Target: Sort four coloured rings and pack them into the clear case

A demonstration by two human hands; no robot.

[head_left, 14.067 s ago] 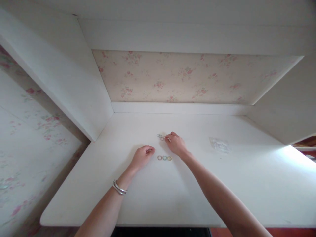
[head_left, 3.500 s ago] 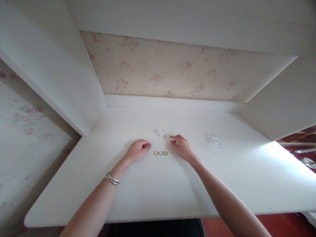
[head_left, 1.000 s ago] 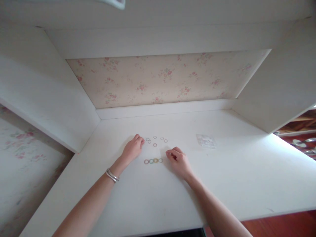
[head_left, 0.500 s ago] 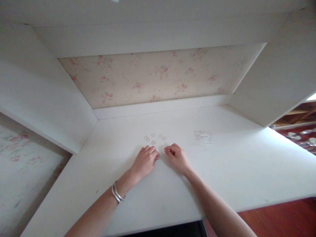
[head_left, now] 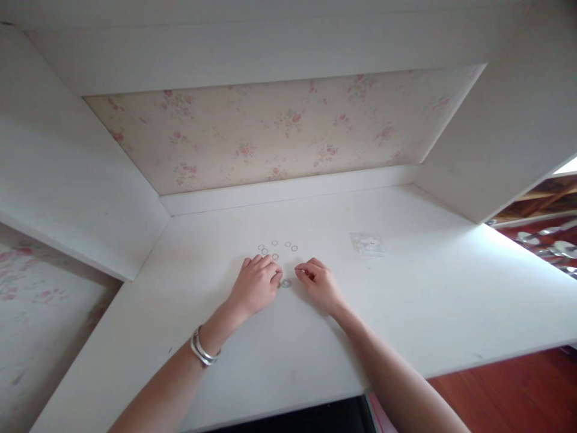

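Note:
Near the middle of the white table, my left hand [head_left: 256, 282] rests with bent fingers, thumb and forefinger drawn together. Just beside its thumb lie small thin rings [head_left: 286, 283], close together or overlapping; part of one is hidden by the thumb. Opposite, my right hand [head_left: 321, 287] is closed in a pinch, its fingertips right of these rings. Whatever either hand holds is too small or hidden to make out. Beyond my fingers several more thin rings [head_left: 275, 257] lie scattered flat, some touching. A silver bracelet [head_left: 204, 347] circles my left wrist.
A small clear plastic bag [head_left: 368, 244] lies on the white table [head_left: 252, 373] to the right. White panels [head_left: 487, 132] rise at both sides, with floral wallpaper [head_left: 288, 126] behind. The table's front edge is close to me, a black surface [head_left: 315, 418] below it.
My left hand has drawn slightly left from the nearest rings, so more of them shows. My right hand keeps its pinch. The whole view has shifted a little.

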